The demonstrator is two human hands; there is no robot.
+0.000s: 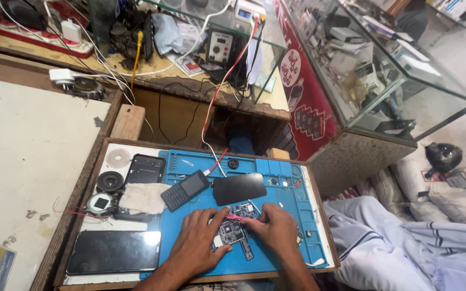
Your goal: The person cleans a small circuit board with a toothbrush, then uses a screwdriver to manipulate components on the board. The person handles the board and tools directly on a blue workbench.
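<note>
A phone circuit board [233, 231] lies on a blue work mat [276, 178] in a wooden tray. My left hand [198, 242] rests flat on the mat and presses the board's left edge with its fingertips. My right hand [276, 226] pinches a thin pink-handled tool [237, 217] whose tip touches the top of the board. A black back cover [239, 187] lies just beyond the board, and a black keypad phone [185, 189] sits to its left. Red and white wires [215, 161] run down onto the mat.
A dark smartphone [113, 251] lies at the tray's front left, with a cloth [144, 198], another phone body [144, 168] and round speaker parts [110, 181] behind it. A cluttered bench with a soldering station [218, 47] stands beyond. A glass display case [373, 70] stands at the right.
</note>
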